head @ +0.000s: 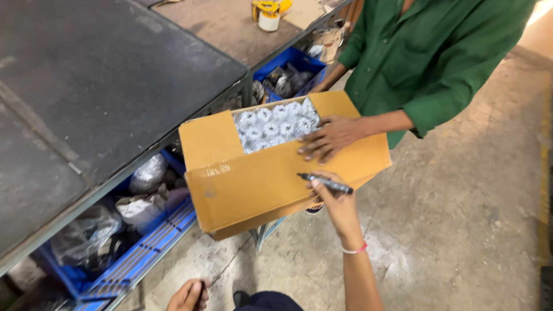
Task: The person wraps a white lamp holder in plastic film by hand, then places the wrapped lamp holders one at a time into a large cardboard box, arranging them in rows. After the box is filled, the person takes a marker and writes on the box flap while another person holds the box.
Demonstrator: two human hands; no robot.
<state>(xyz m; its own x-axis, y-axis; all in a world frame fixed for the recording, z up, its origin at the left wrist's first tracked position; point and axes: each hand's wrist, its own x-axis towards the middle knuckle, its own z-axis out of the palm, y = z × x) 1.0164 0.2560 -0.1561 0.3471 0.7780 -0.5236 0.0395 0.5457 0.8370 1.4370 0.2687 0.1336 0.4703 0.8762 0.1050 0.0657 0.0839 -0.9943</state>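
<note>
My right hand [341, 212] holds a black marker [327, 183] with its tip against the front flap of an open cardboard box [247, 190]. The box is packed with several round parts wrapped in silvery film [277, 124]. A co-worker in a green shirt presses one hand [328, 138] flat on the box's near flap, just above my marker. My left hand [185, 296] is low at the frame's bottom edge, curled, with a small dark thing beside its fingers; whether it grips it is unclear. A pink band [354, 250] circles my right wrist.
A dark metal-topped table [103, 86] fills the left. Under it sit blue crates [132, 259] with bagged parts, and another blue crate [291, 60] stands further back. A white and yellow can [268, 16] rests on the far brown table. Concrete floor lies to the right.
</note>
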